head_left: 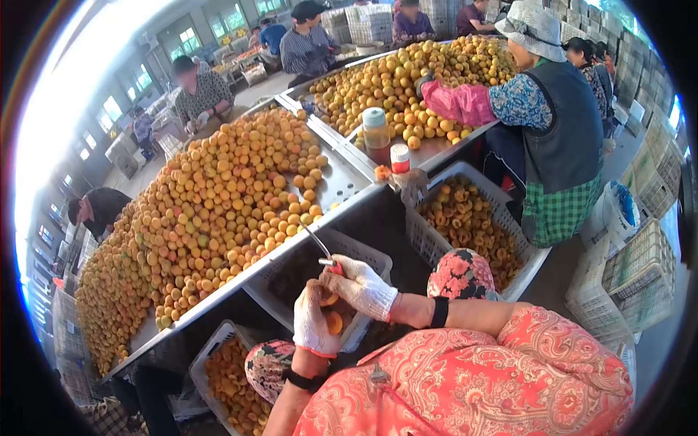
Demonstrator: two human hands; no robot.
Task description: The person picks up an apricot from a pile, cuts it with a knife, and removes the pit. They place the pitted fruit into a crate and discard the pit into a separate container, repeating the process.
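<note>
My left hand [313, 323], in a white glove, is closed around an orange apricot [334, 321] that shows a cut face. Touching it from just above, my right hand [361, 288], also gloved in white, grips a small knife [324, 256] with a red handle, its thin blade pointing up and to the left. Both hands hover over a white plastic crate [371, 256] under the edge of the metal table [342, 182]. A big heap of whole apricots [218, 211] lies on that table to the left.
A crate of halved apricots [465, 221] stands to the right and another [229, 381] at lower left. Two bottles [376, 134] stand on the table. A person in a hat [542, 109] reaches into a second apricot heap [392, 80]. More people work behind; stacked crates [632, 280] stand right.
</note>
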